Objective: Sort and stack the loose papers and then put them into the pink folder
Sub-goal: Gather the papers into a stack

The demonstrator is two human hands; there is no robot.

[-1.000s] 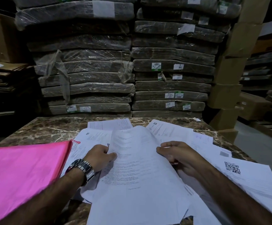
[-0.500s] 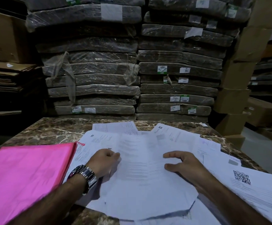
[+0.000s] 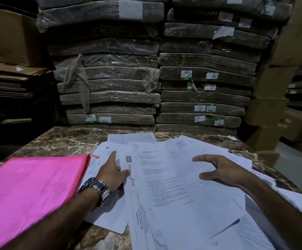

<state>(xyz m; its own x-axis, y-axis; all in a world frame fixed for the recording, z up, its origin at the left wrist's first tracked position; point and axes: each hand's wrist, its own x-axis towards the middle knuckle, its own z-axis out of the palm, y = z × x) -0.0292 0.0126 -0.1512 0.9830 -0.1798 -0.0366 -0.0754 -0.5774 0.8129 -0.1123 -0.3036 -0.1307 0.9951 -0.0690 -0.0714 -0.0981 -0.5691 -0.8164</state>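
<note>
Looking down via head cam: loose papers (image 3: 182,195) lie fanned and overlapping across the centre and right of the brown marble-look table (image 3: 60,141), edges not squared up. Topmost is a printed text sheet; under its left edge sits a sheet marked "TAX INVOICE" (image 3: 137,204). Pink folder (image 3: 31,192) lies flat at left w/ its right edge meeting the leftmost sheets, no paper visibly in it. Left hand (image 3: 113,173), w/ a metal wristwatch (image 3: 99,188), rests on the papers just right of the folder: index finger straight, thumb tip touching the invoice sheet, gripping nothing. Right hand (image 3: 226,170) is on or just over the top sheet, can't tell which; fingers (image 3: 202,158) spread, released, holding nothing. Behind the table: stacks of plastic-wrapped bundles (image 3: 107,83), cardboard boxes (image 3: 273,105) at right, flattened cardboard at left.
</note>
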